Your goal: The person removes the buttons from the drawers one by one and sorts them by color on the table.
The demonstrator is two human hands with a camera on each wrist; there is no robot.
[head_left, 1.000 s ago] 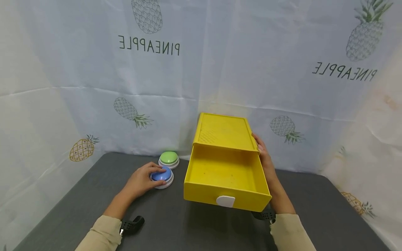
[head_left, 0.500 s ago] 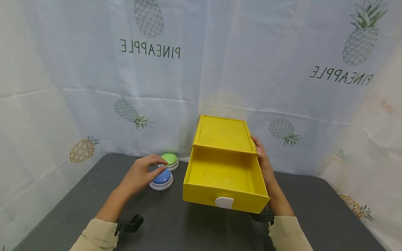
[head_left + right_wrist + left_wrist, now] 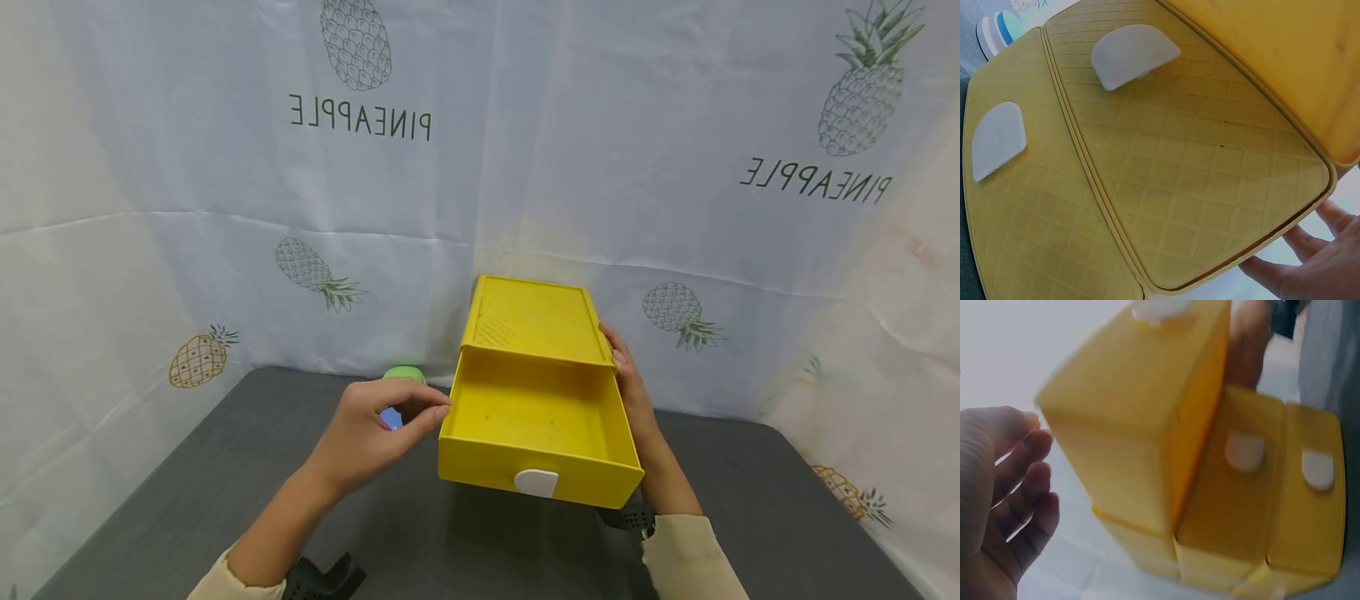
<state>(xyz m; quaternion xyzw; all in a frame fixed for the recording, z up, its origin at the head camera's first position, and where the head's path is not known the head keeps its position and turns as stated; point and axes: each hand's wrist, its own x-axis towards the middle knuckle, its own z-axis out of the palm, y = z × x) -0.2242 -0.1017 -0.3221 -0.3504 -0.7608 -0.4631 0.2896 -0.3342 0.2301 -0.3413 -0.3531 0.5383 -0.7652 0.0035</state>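
And there was the left hand (image 3: 371, 429), thumb and fingers brought close with only a narrow gap between the tips, nothing held, hovering right at the left side of the top drawer (image 3: 480, 460); whether the tips touched its wall, neither view settled. Over on the far flank, the right hand (image 3: 636, 392) had its fingers laid fairly straight along the side of the yellow drawer unit (image 3: 532, 315), clutching nothing, and that looked like a steadying touch, there to keep the whole thing from shifting. The top drawer itself jutted well out above two closed lower drawers (image 3: 1210, 144), presumably so its inside could be reached from above, its white tab (image 3: 536, 482) facing the person. Behind the left hand, partly hidden, sat the blue button (image 3: 389, 417), the green button (image 3: 403, 372) just beyond. All of it stood on the dark worktop (image 3: 247, 458), the unit set back near the pineapple curtain (image 3: 525, 167), perhaps to leave working room in front.
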